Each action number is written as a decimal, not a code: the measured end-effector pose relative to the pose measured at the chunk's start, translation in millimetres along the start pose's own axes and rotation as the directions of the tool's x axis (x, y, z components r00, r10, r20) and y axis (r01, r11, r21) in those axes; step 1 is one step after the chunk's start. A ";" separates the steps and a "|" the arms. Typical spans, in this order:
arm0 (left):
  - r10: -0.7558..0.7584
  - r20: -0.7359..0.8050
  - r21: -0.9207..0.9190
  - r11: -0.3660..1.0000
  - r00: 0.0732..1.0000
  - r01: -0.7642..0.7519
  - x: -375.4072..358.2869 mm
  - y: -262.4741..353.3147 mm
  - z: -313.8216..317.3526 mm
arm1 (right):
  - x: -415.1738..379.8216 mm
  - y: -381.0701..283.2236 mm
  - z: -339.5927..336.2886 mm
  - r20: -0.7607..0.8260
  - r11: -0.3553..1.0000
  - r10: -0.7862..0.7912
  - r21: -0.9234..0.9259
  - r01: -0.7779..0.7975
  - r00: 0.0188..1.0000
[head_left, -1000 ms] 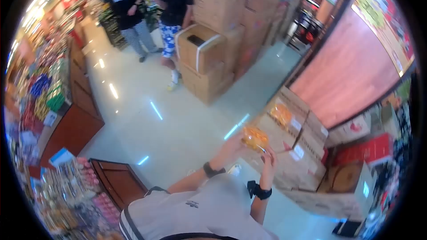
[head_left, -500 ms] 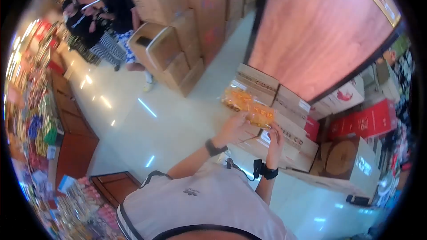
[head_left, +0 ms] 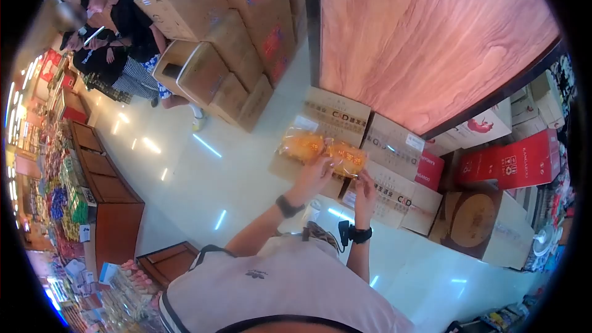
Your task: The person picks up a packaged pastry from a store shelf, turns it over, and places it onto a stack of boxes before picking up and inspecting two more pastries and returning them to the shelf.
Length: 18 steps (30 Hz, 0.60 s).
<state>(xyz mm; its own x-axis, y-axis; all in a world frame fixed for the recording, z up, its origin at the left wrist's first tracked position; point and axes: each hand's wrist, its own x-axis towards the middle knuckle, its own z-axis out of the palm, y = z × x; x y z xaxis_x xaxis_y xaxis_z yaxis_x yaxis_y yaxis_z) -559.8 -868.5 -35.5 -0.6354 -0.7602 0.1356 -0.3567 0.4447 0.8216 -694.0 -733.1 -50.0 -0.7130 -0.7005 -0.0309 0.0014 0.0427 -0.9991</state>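
Note:
Two orange packets in clear plastic are held up in front of me over the cardboard boxes, the left packet (head_left: 301,144) beside the right packet (head_left: 346,159). Whether they are joined is hard to make out. My left hand (head_left: 316,176) is closed where the two packets meet, its fingers on the wrapping. At the lower right corner of the right packet, my right hand (head_left: 365,190) pinches the plastic edge. What is inside the packets cannot be told.
Cardboard boxes (head_left: 382,194) stand beneath my hands, beside a wood-grain panel (head_left: 425,43). A red box (head_left: 512,160) is to the right. Stacked cartons (head_left: 216,55) and two people stand at the far left. A wooden display counter (head_left: 117,222) full of goods lines the left.
My view has shifted, so the boxes and panel appear further left. The packets and both hands have moved slightly left in view, with the packets flatter and their print clearer. Both grips stay the same.

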 end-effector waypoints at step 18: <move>-0.141 -0.261 -0.075 0.989 0.955 0.126 -115.2 36.9 -126.1 | -5.6 -73.6 60.7 0.118 0.970 -0.235 -0.039 0.241 0.965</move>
<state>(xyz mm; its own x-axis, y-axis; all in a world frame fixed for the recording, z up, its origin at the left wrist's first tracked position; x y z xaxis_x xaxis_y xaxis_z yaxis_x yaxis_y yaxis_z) -413.4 -824.3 48.9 -0.3778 -0.9123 0.1581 -0.3813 0.3089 0.8713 -647.6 -775.6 21.9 -0.6056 -0.7698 0.2018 -0.1979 -0.0999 -0.9751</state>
